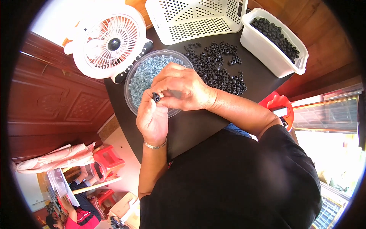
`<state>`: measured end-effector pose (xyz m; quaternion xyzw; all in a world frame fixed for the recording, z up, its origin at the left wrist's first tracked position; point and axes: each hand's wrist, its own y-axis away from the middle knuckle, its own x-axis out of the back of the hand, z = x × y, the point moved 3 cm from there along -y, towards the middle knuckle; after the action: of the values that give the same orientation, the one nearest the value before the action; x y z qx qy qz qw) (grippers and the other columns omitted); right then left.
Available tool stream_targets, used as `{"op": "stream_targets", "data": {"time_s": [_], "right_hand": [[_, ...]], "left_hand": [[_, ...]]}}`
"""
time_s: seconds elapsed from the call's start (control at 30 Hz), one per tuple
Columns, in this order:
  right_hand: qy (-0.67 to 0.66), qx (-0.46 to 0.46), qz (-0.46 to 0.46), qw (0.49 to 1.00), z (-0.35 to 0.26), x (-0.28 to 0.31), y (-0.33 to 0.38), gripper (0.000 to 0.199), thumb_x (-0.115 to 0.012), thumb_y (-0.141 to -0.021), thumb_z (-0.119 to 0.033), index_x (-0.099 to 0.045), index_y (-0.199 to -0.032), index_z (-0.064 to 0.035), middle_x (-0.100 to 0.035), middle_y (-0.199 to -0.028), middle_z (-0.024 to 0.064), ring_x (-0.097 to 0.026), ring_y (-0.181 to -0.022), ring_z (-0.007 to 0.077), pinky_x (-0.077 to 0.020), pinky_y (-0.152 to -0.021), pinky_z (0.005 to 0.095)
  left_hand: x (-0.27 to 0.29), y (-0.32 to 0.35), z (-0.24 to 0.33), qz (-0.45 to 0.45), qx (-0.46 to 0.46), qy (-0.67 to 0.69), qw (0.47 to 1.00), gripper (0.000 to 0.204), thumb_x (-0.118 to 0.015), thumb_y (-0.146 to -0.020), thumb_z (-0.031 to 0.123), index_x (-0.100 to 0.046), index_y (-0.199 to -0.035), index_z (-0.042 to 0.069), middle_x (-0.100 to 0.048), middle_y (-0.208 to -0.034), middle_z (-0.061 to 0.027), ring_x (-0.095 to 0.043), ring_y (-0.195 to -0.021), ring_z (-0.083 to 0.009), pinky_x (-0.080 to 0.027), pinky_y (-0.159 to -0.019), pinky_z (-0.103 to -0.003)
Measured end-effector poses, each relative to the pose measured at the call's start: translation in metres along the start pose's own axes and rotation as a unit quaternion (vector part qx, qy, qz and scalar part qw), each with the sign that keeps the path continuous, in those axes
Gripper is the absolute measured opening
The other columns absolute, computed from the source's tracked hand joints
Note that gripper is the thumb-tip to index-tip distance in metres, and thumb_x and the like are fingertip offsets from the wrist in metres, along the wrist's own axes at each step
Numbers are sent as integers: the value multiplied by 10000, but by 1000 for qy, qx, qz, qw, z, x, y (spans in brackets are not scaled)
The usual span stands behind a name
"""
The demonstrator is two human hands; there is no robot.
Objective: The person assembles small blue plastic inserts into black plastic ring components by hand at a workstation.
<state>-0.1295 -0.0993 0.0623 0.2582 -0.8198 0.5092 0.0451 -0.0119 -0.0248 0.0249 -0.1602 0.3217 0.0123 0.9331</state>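
My left hand (pixel 153 121), with a bracelet at the wrist, pinches a small black round part (pixel 156 97) with a hole in its end. Close against it, my right hand (pixel 182 88) has its thumb and fingers pressed together at the part; anything between those fingertips is hidden. Both hands are over the near edge of a round clear tub (pixel 133 73) full of small, clear bluish pieces (pixel 146 72). Right of the tub, many loose black round parts (pixel 217 63) lie spread on the dark tabletop (pixel 190 131).
A white fan (pixel 113 44) stands at the far left, beside a perforated white basket (pixel 198 32). At the far right, a white bin (pixel 263 47) holds more black parts. Beyond the table are a red stool (pixel 108 162) and another person (pixel 82 217) at lower left.
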Motion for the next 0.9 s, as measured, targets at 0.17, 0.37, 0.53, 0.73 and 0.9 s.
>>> {"op": "stream_targets", "data": {"time_s": [0.17,0.37,0.53,0.73,0.9], "right_hand": [[26,16,-3,1000,-1,2,-1,358,-777,-641,-63,-667,-981,-89,-647,-937,35,-596,-798,187,-502,-687,303],[-94,8,-22,995,7,5,-3,149,-708,-787,-98,-671,-924,-52,-635,-950,74,-612,-845,188,-519,-688,303],[-246,-155,-46,956,9,0,1,104,-612,-891,-96,-620,-861,3,-587,-1000,117,-611,-801,140,-554,-628,249],[-173,-139,-32,975,15,-2,3,94,-640,-857,-108,-598,-834,-28,-615,-930,83,-609,-845,181,-525,-698,316],[-74,-86,-16,993,13,-1,3,79,-670,-815,-124,-615,-833,-71,-629,-859,59,-606,-862,244,-485,-772,368]], "left_hand": [[2,0,1,3,4,-25,1000,282,-473,-936,231,-498,-1062,-20,-515,-1005,-91,-487,-998,-185,-366,-921,-339],[8,-1,-2,-1,23,14,1000,444,-495,-920,266,-471,-1229,-52,-557,-1119,-125,-518,-1053,-227,-379,-934,-373],[12,-1,-7,-68,41,8,997,504,-503,-917,275,-430,-1295,-51,-528,-1197,-125,-508,-1094,-245,-375,-962,-401],[-3,-1,-3,21,35,-26,999,354,-486,-930,277,-493,-1108,-29,-541,-1075,-104,-521,-993,-217,-407,-886,-369],[11,0,-7,-26,33,21,999,413,-466,-943,213,-453,-1260,-51,-515,-1222,-115,-486,-1149,-234,-353,-1011,-407]]}}
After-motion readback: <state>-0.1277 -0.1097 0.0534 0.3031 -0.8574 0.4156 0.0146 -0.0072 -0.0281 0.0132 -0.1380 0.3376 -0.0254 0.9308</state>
